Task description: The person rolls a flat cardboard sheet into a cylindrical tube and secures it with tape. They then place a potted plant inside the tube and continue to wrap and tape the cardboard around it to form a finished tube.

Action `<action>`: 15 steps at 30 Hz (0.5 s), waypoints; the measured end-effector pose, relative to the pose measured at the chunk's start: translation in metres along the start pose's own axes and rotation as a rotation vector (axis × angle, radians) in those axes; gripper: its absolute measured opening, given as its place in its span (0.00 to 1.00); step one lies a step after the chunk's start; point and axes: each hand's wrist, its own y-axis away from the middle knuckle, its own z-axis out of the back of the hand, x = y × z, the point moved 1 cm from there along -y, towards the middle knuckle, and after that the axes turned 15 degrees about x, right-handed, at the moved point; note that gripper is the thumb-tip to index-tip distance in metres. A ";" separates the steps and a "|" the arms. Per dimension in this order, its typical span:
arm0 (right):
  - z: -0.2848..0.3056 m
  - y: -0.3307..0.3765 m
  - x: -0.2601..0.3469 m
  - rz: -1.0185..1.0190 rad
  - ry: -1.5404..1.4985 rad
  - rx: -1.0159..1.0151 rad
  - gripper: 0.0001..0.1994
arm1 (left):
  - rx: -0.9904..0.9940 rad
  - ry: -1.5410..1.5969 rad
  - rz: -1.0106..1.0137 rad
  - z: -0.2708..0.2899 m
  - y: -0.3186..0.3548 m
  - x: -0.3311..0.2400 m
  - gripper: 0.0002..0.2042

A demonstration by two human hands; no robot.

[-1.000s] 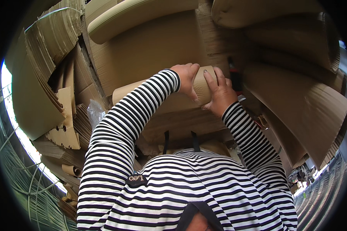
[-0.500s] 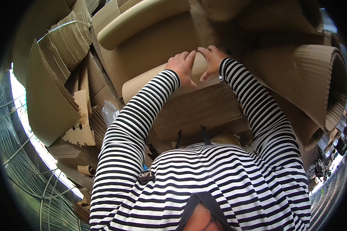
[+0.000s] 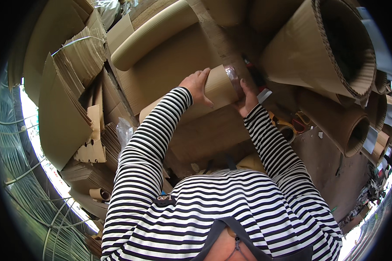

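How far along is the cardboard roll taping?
Done: the corrugated sheet is rolled into a tube, and a clear tape band wraps its near end. In hand: left hand grips the tube's side, right hand presses at the taped end. Left: the far end, hidden behind the sleeve, shows no tape that I can see.

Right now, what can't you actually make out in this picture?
Head view only:
- Right hand palm: hidden against the cardboard roll.
- Roll's lower length: covered by the left hand and its striped sleeve.
- Big corrugated roll: inside too dark.
- Small items by the tape ring: too small.
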 end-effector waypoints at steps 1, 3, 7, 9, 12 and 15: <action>0.010 0.012 -0.005 -0.009 -0.017 -0.040 0.28 | -0.014 0.004 -0.013 -0.015 0.005 -0.008 0.63; 0.037 0.038 -0.020 -0.035 -0.046 -0.121 0.25 | -0.026 -0.004 -0.034 -0.046 0.015 -0.026 0.63; 0.070 0.105 -0.045 -0.142 -0.053 -0.093 0.24 | -0.076 -0.007 -0.120 -0.111 0.039 -0.055 0.59; 0.068 0.131 -0.025 -0.284 0.476 -0.057 0.28 | -0.124 -0.005 -0.105 -0.131 0.051 -0.070 0.59; 0.022 0.141 0.024 -0.529 1.672 0.024 0.40 | -0.195 -0.035 -0.060 -0.143 0.061 -0.077 0.59; -0.040 0.134 0.026 0.020 2.387 0.352 0.50 | -0.229 -0.038 -0.038 -0.149 0.065 -0.079 0.59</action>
